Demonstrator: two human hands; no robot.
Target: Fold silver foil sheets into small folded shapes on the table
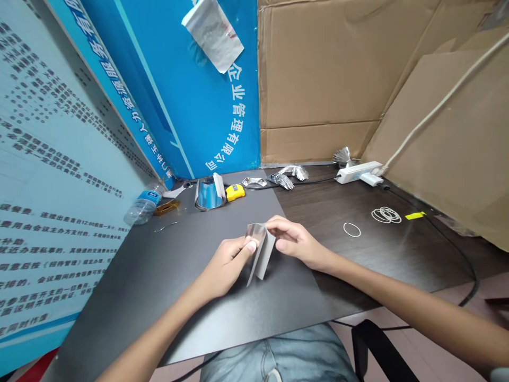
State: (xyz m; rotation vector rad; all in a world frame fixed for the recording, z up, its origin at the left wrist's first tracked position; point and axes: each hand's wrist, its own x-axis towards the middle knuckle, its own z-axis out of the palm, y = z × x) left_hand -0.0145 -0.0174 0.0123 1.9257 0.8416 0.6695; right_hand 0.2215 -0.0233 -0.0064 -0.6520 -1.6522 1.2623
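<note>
Your left hand [227, 268] pinches the folded foil sheet [260, 260] in a narrow grip, thumb pressed on its face; your right hand [294, 241] closes narrowly on its upper edge with the fingertips [271, 225]; the sheet stands tilted just above the grey mat [159, 281]. Beyond it lie a yellow tape measure [235, 192] and a water bottle [145, 204] on its side; white rubber bands [385, 215] lie on the dark wood desk [330, 212], near a white power strip [358, 172].
</note>
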